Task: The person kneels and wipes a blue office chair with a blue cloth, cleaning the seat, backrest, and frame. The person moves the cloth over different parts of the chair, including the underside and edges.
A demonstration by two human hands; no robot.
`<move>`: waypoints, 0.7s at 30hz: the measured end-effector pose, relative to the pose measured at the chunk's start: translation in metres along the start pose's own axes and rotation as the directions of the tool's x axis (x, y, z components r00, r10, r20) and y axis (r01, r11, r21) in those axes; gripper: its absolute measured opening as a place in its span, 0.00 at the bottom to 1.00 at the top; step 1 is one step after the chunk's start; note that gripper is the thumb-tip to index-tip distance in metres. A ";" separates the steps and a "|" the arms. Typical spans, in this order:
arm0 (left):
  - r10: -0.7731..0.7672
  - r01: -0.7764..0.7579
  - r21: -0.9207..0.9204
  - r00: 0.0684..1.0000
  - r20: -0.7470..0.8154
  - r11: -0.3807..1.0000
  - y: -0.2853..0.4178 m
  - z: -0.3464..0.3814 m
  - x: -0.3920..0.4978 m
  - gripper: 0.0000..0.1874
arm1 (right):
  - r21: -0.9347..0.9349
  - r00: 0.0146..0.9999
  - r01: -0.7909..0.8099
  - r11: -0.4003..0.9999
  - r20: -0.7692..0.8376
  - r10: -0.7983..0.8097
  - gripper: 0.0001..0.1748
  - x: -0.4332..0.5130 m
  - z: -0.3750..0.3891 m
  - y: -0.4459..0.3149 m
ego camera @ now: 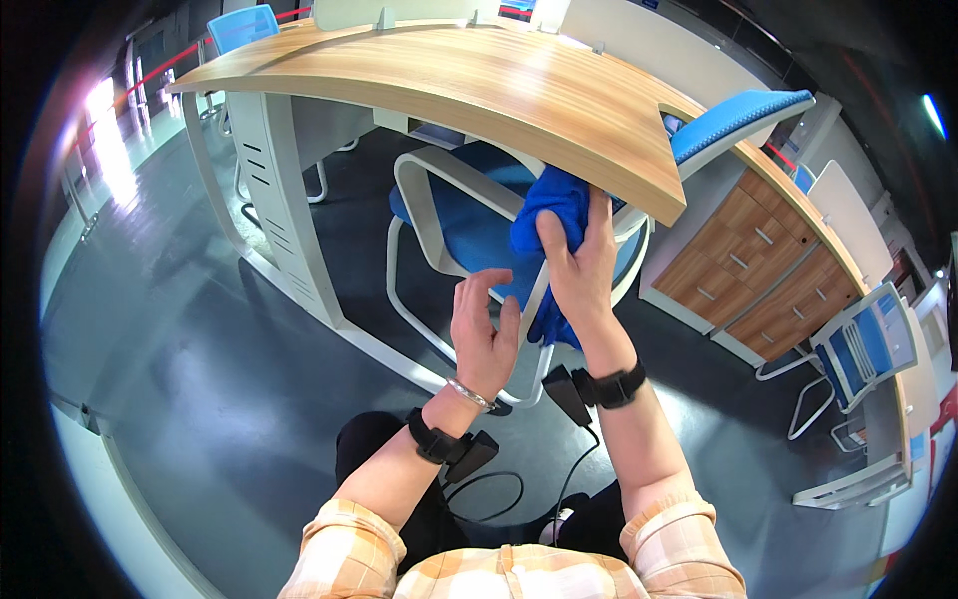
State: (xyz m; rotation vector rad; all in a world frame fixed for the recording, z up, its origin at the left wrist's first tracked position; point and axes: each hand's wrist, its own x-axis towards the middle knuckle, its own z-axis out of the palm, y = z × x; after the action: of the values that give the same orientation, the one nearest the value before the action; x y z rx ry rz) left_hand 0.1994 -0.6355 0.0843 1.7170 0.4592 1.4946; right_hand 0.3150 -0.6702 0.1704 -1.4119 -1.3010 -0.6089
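My right hand (580,262) grips a bunched blue cloth (552,202) against the white frame of an office chair, just under the wooden desktop's front edge. Part of the cloth hangs below the hand. The fingertips are partly hidden beneath the desktop (464,82). My left hand (483,329) is held in the air to the left, fingers curled and apart, with nothing in it. Behind it the chair's blue seat (479,224) and white armrest (449,180) are tucked under the desk. The chair's blue mesh backrest (737,123) rises past the desk's right end.
A white metal desk leg (281,210) stands to the left. Wood-faced drawer cabinets (737,254) line the right side, with another blue chair (861,352) beyond them. Each wrist wears a black strapped device (610,385), and black cables (494,517) hang near my legs.
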 end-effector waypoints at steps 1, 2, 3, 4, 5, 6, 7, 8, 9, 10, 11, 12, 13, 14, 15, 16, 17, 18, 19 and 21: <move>-0.022 0.022 0.005 1.000 0.018 1.000 -0.003 0.000 -0.001 0.14 | 0.003 0.998 0.035 0.999 -0.060 -0.034 0.32 0.009 0.008 -0.001; -0.045 0.045 0.010 0.998 0.035 0.999 -0.005 0.000 -0.003 0.14 | -0.008 1.000 -0.003 1.000 0.000 0.003 0.33 0.015 0.006 -0.002; -0.059 0.059 0.015 0.997 0.048 0.998 -0.007 0.000 -0.004 0.14 | -0.015 0.997 -0.056 0.998 0.048 0.057 0.34 0.018 0.006 -0.002; -0.041 0.038 0.036 0.997 0.071 0.999 -0.009 0.001 -0.005 0.14 | -0.030 0.998 -0.004 1.000 0.058 0.006 0.33 0.020 0.004 -0.003; -0.051 0.048 0.038 0.995 0.085 0.998 -0.009 0.003 -0.007 0.14 | -0.078 0.997 -0.002 0.997 0.083 0.008 0.33 0.020 0.003 -0.005; -0.057 0.054 0.040 0.993 0.101 0.998 -0.010 0.004 -0.008 0.15 | -0.112 0.996 -0.002 0.994 0.087 0.012 0.32 0.020 0.001 -0.005; -0.042 0.038 0.034 0.993 0.111 0.999 -0.011 0.005 -0.007 0.15 | -0.138 0.996 0.015 0.990 0.086 -0.003 0.31 0.019 -0.001 -0.006; -0.065 0.062 0.025 0.991 0.120 0.998 -0.011 0.006 -0.008 0.15 | -0.152 0.997 0.027 0.988 0.072 -0.016 0.24 0.017 -0.001 -0.006; -0.093 0.088 0.043 0.987 0.132 0.995 -0.011 0.006 -0.008 0.15 | -0.177 0.997 0.050 0.983 0.060 -0.040 0.24 0.015 -0.002 -0.006; -0.108 0.102 0.051 0.984 0.139 0.994 -0.012 0.006 -0.008 0.15 | -0.201 0.996 0.078 0.976 0.048 -0.070 0.23 0.011 -0.002 -0.006; -0.115 0.109 0.051 0.984 0.137 0.993 -0.012 0.006 -0.008 0.15 | -0.225 0.994 0.109 0.968 0.036 -0.104 0.22 0.008 -0.002 -0.005; -0.099 0.091 0.067 0.986 0.134 0.994 -0.013 0.005 -0.008 0.15 | -0.276 0.985 0.168 0.946 0.015 -0.171 0.21 0.003 -0.003 -0.004; -0.081 0.071 0.077 0.989 0.126 0.994 -0.014 0.004 -0.008 0.14 | -0.279 0.988 0.154 0.948 0.028 -0.152 0.21 -0.002 -0.006 -0.003; -0.067 0.056 0.088 0.990 0.122 0.995 -0.014 0.003 -0.009 0.14 | -0.284 0.991 0.135 0.949 0.044 -0.128 0.21 -0.009 -0.011 -0.002; -0.088 0.078 0.077 0.988 0.131 0.994 -0.015 0.002 -0.010 0.13 | -0.290 0.993 0.114 0.950 0.060 -0.101 0.21 -0.016 -0.016 -0.002; -0.105 0.097 0.066 0.985 0.139 0.993 -0.016 0.001 -0.010 0.12 | -0.260 0.993 0.120 0.958 0.045 -0.113 0.20 -0.021 -0.019 -0.001; -0.125 0.118 0.053 0.982 0.144 0.992 -0.017 0.001 -0.010 0.12 | -0.270 0.996 0.090 0.959 0.053 -0.079 0.19 -0.024 -0.023 -0.001; -0.113 0.107 0.052 0.984 0.140 0.993 -0.018 0.000 -0.010 0.11 | -0.269 0.997 0.060 0.961 0.054 -0.047 0.19 -0.024 -0.026 -0.001; -0.106 0.100 0.049 0.985 0.135 0.994 -0.019 0.000 -0.010 0.10 | -0.268 0.998 0.028 0.963 0.053 -0.014 0.19 -0.023 -0.027 -0.002; -0.108 0.102 0.051 0.985 0.134 0.994 -0.021 -0.001 -0.010 0.09 | -0.223 0.989 -0.140 0.965 0.009 0.146 0.18 -0.011 -0.026 -0.004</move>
State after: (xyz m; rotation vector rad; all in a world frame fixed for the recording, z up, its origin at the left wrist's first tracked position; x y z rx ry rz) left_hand 0.2005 -0.6296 0.0617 1.7881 0.5050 1.2919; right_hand 0.3152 -0.6983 0.1702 -1.6858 -1.1650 -0.6556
